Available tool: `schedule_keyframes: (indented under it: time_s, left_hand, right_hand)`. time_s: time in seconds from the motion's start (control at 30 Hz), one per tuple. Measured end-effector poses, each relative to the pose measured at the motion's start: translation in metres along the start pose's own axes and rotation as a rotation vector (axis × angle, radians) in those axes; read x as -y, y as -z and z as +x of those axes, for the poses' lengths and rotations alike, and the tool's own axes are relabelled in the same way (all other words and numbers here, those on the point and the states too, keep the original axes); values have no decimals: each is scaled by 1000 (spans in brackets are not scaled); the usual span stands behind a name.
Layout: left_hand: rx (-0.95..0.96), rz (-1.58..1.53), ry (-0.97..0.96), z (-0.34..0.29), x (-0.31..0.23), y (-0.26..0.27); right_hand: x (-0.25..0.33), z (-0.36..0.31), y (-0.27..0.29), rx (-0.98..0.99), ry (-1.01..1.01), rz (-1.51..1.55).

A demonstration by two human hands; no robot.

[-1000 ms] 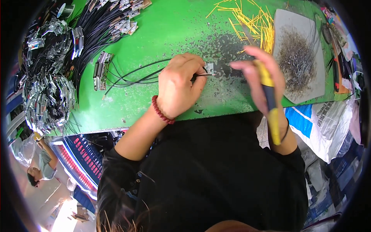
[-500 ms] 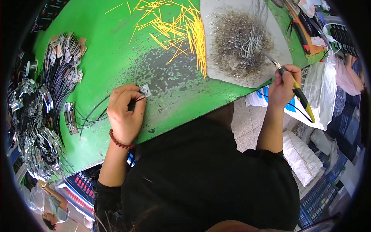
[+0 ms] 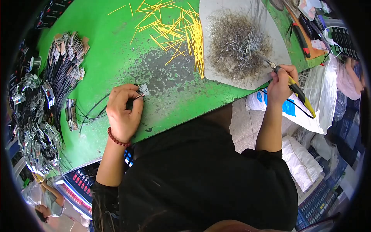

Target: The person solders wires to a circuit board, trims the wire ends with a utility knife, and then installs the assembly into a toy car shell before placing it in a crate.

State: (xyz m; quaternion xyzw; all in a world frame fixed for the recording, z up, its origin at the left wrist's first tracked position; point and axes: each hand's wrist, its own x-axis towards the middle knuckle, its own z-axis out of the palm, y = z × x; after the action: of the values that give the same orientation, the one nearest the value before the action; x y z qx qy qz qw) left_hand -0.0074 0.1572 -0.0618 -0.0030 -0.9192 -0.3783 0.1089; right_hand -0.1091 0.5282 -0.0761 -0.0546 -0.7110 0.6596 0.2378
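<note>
Green paint, worn through to dark patches, covers the bench (image 3: 104,50) under both hands. Near its front edge, the left hand (image 3: 124,112) has thumb and fingers pressed together in a pinching grip on black wires (image 3: 102,115); their ends stand just beside a small pale piece (image 3: 144,89) at the fingertips. Behind that hand, the wires trail left toward a metal-cased strip (image 3: 71,115) lying on the bench. Closed round a yellow-and-black soldering iron (image 3: 297,92), the right hand (image 3: 281,87) points its metal tip at a grey board (image 3: 207,58). Dark residue (image 3: 228,46) and thin silvery strands (image 3: 251,38) cover the board's middle, with the tip close to the strands; whether it touches them, I cannot tell. Yellow sticks (image 3: 197,42) lie scattered along the board's left side. Farther left sit bundled black cables (image 3: 62,73) and a heap of shiny metal pieces (image 3: 38,143).
</note>
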Motion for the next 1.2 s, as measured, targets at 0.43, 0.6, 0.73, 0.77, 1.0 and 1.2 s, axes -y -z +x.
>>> schedule_keyframes:
  time_s: [0.43,0.6,0.73,0.77,1.0,1.2]
  left_hand:
    - [-21,36,-76,-2,8,6]
    - [-49,-26,-136,1,12,1]
    - [-54,-37,-105,-4,14,0]
    - [-57,-38,-99,-4,14,0]
    - [-78,-4,-93,-6,15,-1]
    - [-125,29,-141,-2,19,-3]
  right_hand:
    - [-6,1,4,46,-24,301]
    - [29,-48,-38,331,118,244]
    - [40,-96,-94,531,107,214]
    - [39,-104,-101,577,90,178]
    - [26,-121,-116,726,-19,147]
    - [24,-121,-120,751,29,105]
